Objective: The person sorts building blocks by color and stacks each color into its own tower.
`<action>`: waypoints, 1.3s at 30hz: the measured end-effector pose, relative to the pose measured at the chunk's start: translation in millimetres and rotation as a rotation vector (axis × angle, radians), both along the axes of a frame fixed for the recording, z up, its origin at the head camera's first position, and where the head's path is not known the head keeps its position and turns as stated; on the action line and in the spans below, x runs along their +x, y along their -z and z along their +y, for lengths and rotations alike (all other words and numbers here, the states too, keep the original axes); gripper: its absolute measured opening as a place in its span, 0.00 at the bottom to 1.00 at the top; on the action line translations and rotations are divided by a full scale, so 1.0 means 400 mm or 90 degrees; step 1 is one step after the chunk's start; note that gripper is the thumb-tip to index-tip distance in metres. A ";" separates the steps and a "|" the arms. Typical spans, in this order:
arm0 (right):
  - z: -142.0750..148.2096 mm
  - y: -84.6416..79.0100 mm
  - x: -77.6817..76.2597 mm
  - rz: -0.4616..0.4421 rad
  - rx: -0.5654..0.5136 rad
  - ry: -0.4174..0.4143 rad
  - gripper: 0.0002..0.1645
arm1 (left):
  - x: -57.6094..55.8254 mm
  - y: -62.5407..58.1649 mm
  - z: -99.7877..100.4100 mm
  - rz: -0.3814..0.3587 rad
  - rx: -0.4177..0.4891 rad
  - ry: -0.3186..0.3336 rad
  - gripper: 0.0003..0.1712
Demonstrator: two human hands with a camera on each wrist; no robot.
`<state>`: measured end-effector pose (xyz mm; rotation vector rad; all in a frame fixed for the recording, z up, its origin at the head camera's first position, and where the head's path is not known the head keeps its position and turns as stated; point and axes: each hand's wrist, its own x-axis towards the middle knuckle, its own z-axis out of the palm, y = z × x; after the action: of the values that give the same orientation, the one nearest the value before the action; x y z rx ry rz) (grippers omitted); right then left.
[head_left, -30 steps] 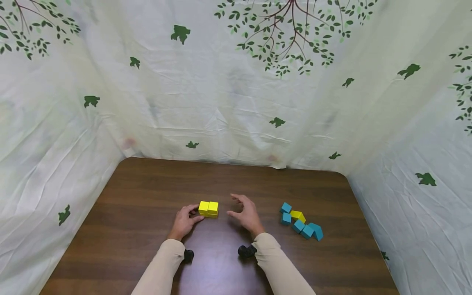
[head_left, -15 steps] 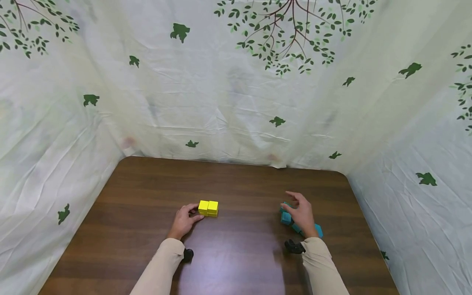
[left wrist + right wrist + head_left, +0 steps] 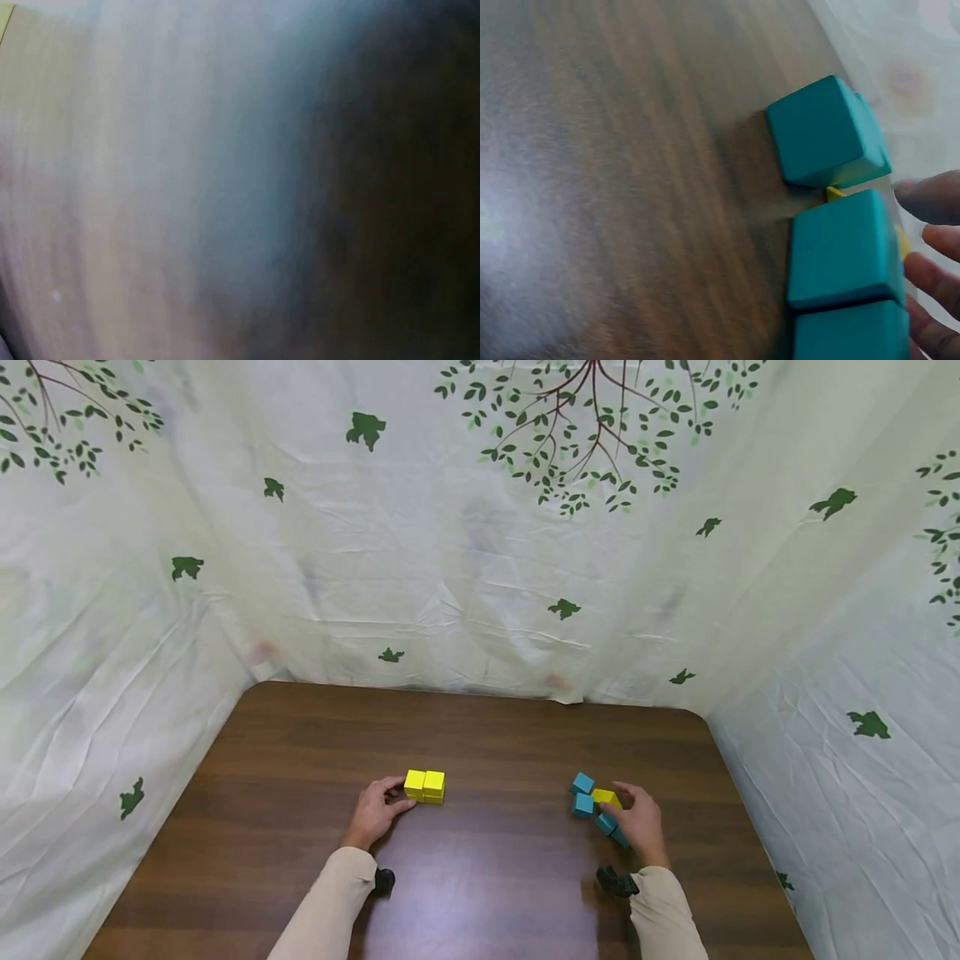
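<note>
In the head view, my left hand [image 3: 373, 812] holds the left side of two yellow blocks [image 3: 424, 785] that stand side by side, its thumb along the front and a finger at the left side. My right hand [image 3: 637, 822] reaches over the cluster at the right, thumb and fingers apart around the right end of a yellow angled block [image 3: 604, 797]. Teal cubes [image 3: 847, 251] hide most of that block in the right wrist view, where the fingertips [image 3: 934, 274] show behind them. The left wrist view is mostly blurred.
Several blue blocks [image 3: 582, 805] lie around the yellow angled block, some partly covered by my right hand. Everything rests on a brown wooden table [image 3: 495, 727]. A white curtain [image 3: 480, 568] with leaf prints hangs behind and at both sides.
My right hand has moved from the table's middle to the right, over the blue blocks, then lower beside the yellow angled block. My left hand and its yellow blocks have stayed put.
</note>
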<state>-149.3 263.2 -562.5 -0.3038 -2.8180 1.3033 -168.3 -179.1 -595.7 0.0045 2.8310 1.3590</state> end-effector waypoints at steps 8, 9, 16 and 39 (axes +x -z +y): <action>-0.013 0.004 0.000 -0.014 0.018 0.010 0.26 | -0.001 0.007 0.003 0.001 -0.005 -0.002 0.24; -0.015 0.001 -0.001 -0.019 0.018 0.011 0.26 | -0.001 0.007 0.003 0.002 -0.005 -0.002 0.24; -0.025 -0.011 -0.013 -0.056 0.030 0.031 0.25 | -0.002 0.005 0.003 -0.006 -0.006 0.003 0.25; -0.025 0.014 -0.031 -0.014 0.027 0.045 0.23 | -0.002 0.006 -0.004 0.018 -0.009 0.003 0.24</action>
<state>-161.5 253.3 -567.9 -0.4141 -2.8207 1.2327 -169.0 -180.8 -598.2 0.0309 2.8614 1.3474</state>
